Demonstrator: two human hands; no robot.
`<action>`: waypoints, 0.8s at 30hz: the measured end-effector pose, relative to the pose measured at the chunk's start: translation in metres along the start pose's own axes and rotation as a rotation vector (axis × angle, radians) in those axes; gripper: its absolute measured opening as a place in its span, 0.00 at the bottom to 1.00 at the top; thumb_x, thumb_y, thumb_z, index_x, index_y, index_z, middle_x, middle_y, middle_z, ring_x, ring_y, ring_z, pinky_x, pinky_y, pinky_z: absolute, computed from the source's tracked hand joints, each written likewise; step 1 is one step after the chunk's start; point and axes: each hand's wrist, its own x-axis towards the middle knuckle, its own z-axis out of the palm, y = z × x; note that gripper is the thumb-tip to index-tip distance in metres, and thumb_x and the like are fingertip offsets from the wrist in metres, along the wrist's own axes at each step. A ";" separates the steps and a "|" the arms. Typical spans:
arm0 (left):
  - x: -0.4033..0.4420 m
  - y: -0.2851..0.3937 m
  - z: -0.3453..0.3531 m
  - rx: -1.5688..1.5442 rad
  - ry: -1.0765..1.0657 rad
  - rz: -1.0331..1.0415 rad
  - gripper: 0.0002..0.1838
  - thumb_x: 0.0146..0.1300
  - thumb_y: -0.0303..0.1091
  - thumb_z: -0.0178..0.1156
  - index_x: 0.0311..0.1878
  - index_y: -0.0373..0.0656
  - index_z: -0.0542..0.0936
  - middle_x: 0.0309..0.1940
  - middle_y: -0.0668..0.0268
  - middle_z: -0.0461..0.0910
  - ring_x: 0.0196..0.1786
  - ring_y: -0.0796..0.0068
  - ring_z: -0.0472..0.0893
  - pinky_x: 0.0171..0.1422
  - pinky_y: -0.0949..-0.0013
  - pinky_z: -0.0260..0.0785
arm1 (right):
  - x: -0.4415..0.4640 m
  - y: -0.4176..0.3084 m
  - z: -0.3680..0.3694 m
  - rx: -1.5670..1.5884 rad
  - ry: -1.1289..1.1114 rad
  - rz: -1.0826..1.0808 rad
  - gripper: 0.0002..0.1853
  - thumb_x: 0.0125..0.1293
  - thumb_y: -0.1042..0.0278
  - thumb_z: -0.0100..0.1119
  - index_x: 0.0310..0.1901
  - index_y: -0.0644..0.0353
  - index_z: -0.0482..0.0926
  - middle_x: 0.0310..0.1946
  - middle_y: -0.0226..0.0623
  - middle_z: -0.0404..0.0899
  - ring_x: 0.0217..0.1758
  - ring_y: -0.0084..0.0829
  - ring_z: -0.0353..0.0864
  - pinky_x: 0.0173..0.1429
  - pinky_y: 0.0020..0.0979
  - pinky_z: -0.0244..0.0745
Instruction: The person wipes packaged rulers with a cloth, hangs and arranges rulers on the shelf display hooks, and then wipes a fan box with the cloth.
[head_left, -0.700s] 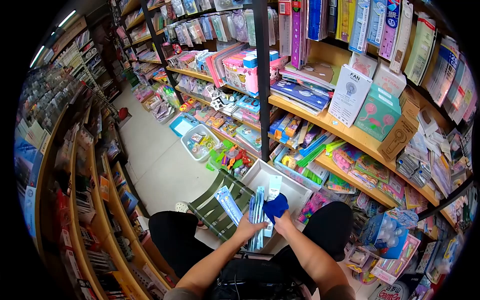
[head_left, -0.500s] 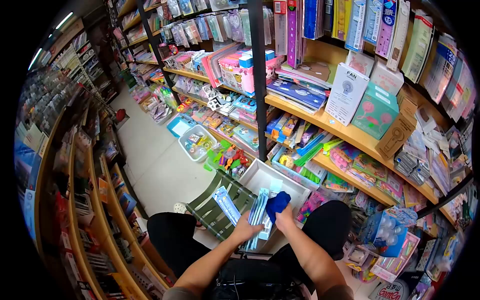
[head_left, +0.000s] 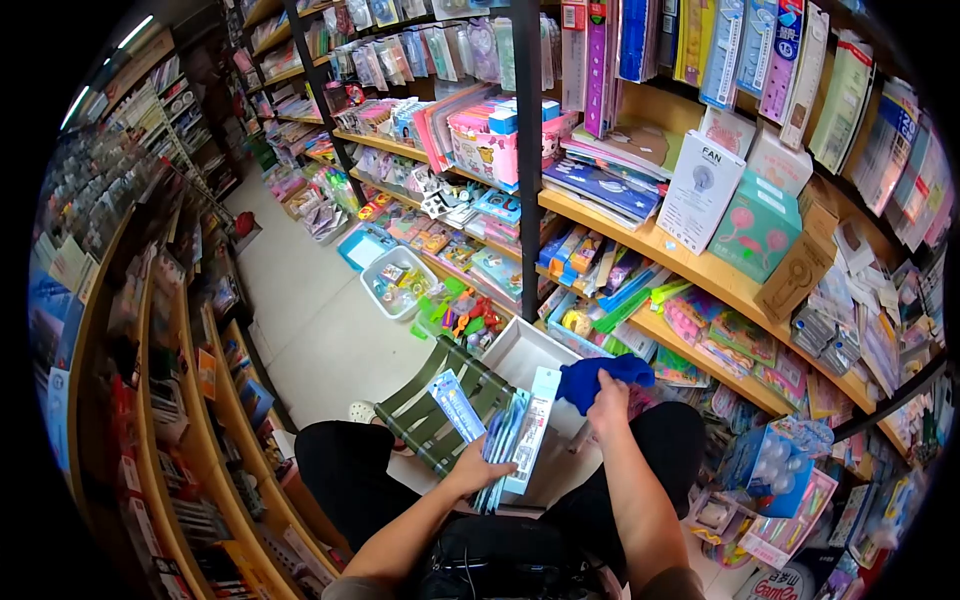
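My left hand point(head_left: 474, 468) is closed round a fanned bundle of slim, light-blue flat packs point(head_left: 507, 432) between my knees. A longer, pale pack point(head_left: 536, 425) with a hanging hole lies at the bundle's right side. My right hand point(head_left: 608, 408) grips a crumpled dark-blue cloth point(head_left: 582, 384), held to the right of the packs and over the edge of a white open box point(head_left: 518, 345). To the left stands a stool with green woven straps point(head_left: 412, 415). A blue and white packet point(head_left: 456, 405) lies on it.
Shelves point(head_left: 690, 268) of stationery run along the right, with a white fan box point(head_left: 703, 190) on one. A white tub point(head_left: 395, 285) of small items sits on the floor ahead. Book shelves point(head_left: 195, 400) line the left. A blue box point(head_left: 765, 460) stands by my right knee.
My right hand has moved right with the blue cloth, away from the packs. The pale pack beside the bundle is now more exposed. My left hand still holds the bundle, shifted slightly left.
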 end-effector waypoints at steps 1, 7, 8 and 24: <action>0.002 0.003 0.001 -0.030 0.016 0.017 0.29 0.42 0.29 0.69 0.50 0.35 0.70 0.39 0.64 0.77 0.41 0.75 0.75 0.49 0.72 0.67 | 0.000 0.005 -0.004 -0.021 -0.115 0.045 0.07 0.64 0.73 0.50 0.43 0.58 0.71 0.37 0.33 0.74 0.41 0.29 0.75 0.46 0.32 0.74; 0.014 0.023 0.008 -0.099 0.068 0.077 0.25 0.42 0.26 0.69 0.46 0.36 0.72 0.36 0.65 0.78 0.37 0.76 0.76 0.45 0.72 0.69 | -0.035 0.034 -0.012 -0.528 -0.277 0.359 0.14 0.62 0.65 0.50 0.45 0.65 0.74 0.38 0.34 0.75 0.40 0.26 0.73 0.45 0.29 0.69; 0.016 0.025 0.011 -0.093 0.077 0.093 0.25 0.42 0.26 0.69 0.46 0.36 0.72 0.36 0.65 0.77 0.37 0.76 0.76 0.45 0.72 0.69 | -0.040 0.044 -0.020 -0.773 -0.307 0.306 0.15 0.61 0.66 0.52 0.45 0.66 0.75 0.39 0.35 0.76 0.42 0.24 0.73 0.45 0.28 0.69; 0.064 0.044 0.006 -0.184 0.419 0.018 0.18 0.43 0.24 0.66 0.40 0.38 0.73 0.30 0.66 0.77 0.31 0.76 0.75 0.38 0.72 0.69 | -0.067 0.044 0.000 -0.925 -0.630 0.309 0.16 0.59 0.64 0.57 0.46 0.63 0.75 0.37 0.34 0.76 0.38 0.24 0.73 0.42 0.26 0.69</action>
